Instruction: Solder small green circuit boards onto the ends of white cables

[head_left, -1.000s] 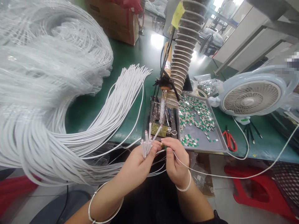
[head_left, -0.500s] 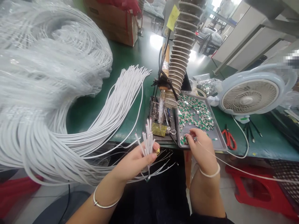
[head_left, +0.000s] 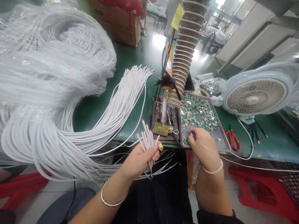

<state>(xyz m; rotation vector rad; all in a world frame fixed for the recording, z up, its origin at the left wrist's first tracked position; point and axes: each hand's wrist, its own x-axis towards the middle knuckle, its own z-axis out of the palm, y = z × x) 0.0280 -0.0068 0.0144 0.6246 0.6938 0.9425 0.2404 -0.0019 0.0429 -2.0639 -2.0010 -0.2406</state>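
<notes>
My left hand [head_left: 140, 158] is closed around a bundle of white cables [head_left: 147, 140], their cut ends with pinkish cores sticking up. A yellow cover [head_left: 160, 147] sits on one fingertip. My right hand [head_left: 203, 141] is at the near edge of a grey tray [head_left: 223, 145], fingers pinched together by a few small USB connector boards [head_left: 186, 140]. A thin solder wire [head_left: 245, 167] runs from this hand off to the right. Whether the fingertips hold a board is hidden. Many more green-and-silver connector boards [head_left: 198, 112] lie in the tray.
A soldering iron [head_left: 164, 105] hangs tip down above a yellow sponge [head_left: 161, 129], beside a ribbed exhaust hose [head_left: 187, 53]. Thick white cable coils [head_left: 56, 137] fill the left. Red-handled pliers [head_left: 233, 140] and a fan [head_left: 254, 96] stand right of the tray. Red stools [head_left: 261, 189] are below.
The whole view has shifted slightly. In my left hand the cable ends have spread and tilted a little. My right hand stays at the tray's near edge, fingertips drawn closer together.
</notes>
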